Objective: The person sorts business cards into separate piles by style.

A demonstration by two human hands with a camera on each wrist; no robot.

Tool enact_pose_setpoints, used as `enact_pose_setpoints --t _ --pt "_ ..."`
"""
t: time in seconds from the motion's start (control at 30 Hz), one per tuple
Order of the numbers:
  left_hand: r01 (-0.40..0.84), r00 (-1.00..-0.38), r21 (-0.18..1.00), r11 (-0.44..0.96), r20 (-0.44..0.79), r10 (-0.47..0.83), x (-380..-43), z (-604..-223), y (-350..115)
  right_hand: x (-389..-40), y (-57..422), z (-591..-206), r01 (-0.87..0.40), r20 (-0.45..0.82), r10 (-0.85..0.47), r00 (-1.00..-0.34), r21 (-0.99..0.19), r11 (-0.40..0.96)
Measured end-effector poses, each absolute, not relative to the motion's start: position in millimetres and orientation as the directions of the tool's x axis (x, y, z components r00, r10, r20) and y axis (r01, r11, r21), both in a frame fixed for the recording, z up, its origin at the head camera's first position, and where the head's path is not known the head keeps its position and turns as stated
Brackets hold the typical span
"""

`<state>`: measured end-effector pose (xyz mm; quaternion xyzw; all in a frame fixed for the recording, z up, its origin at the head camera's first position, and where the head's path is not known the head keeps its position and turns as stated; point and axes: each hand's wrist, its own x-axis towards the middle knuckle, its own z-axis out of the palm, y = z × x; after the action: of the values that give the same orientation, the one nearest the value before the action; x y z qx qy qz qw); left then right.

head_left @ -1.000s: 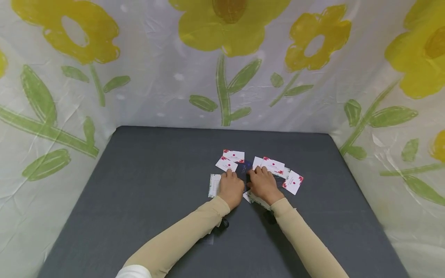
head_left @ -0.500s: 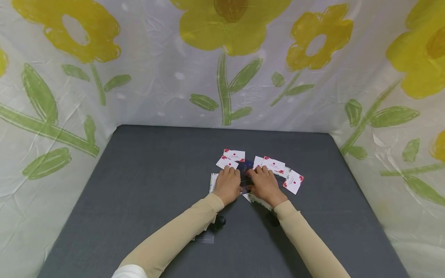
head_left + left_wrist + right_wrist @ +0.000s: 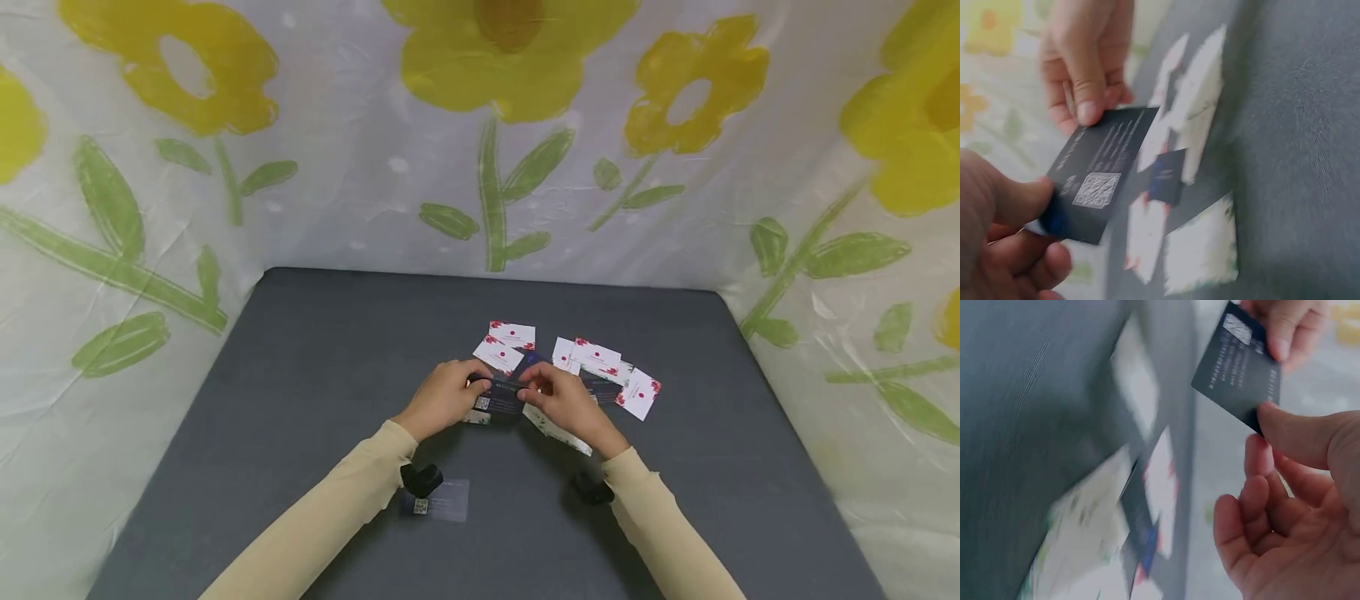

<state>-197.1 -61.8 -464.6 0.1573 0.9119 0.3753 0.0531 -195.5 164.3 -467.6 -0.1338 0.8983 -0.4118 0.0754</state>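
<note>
The left hand (image 3: pixel 442 398) has shifted leftward since half a second ago, baring the dark card (image 3: pixel 1110 150) raised between both hands. Nearest, a translucent card (image 3: pixel 450 502) lies on the bench (image 3: pixel 345 350) beside the left wrist. Farther on, the left hand pinches the dark card's QR-code end; the right hand (image 3: pixel 566 407) pinches its opposite end. Beyond lie overlapping red-trimmed cards (image 3: pixel 513 336), then a flowered backdrop (image 3: pixel 352 167).
</note>
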Motion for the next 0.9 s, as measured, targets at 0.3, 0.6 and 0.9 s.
enact_pose_setpoints --t 0.3,0.6,0.9 --pt "0.135 -0.940 0.795 0.591 -0.086 0.330 -133.9 -469.4 -121.8 -142.6 126.3 -475.9 -0.072 -0.134 -0.431 -0.892 -0.901 0.428" --pt "0.130 -0.968 0.690 0.712 -0.068 0.242 -105.1 -503.8 -133.5 -106.6 94.8 -510.2 -0.105 -0.091 -0.321 -0.943 -0.833 0.543" --pt "0.156 -0.977 0.577 0.802 -0.031 0.212 -99.7 -521.1 -126.0 -94.1 82.9 -519.2 -0.307 0.114 -0.297 -0.948 -0.578 0.756"
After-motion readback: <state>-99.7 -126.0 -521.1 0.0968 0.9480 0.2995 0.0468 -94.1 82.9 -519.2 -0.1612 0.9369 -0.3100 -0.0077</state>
